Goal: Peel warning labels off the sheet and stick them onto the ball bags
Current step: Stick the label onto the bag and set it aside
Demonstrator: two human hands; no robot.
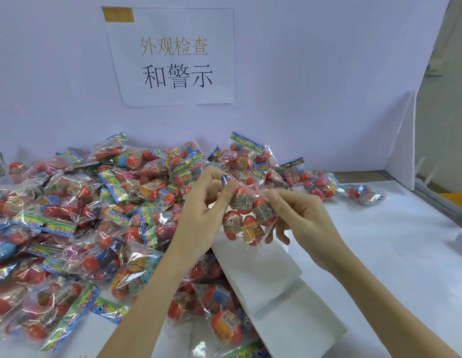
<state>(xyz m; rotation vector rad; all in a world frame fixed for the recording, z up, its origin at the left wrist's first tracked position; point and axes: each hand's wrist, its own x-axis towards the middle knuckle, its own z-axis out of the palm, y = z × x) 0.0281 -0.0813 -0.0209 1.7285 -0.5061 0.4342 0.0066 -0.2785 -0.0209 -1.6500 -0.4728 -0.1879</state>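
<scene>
Holding one clear crinkly plastic bag of orange-red balls (246, 215) above the white paper sheets (258, 270): left hand (206, 210) pinches its top edge, right hand (299, 215) pinches its right side. Likely light, slippery; grip the seams. Piled bags (83, 215) lie left of it.

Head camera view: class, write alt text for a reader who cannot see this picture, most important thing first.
Two bare hands, left hand and right hand, hold up a clear bag of red balls above a white table. A big pile of similar ball bags covers the table's left side. A paper sign with Chinese characters hangs on the wall behind.
</scene>
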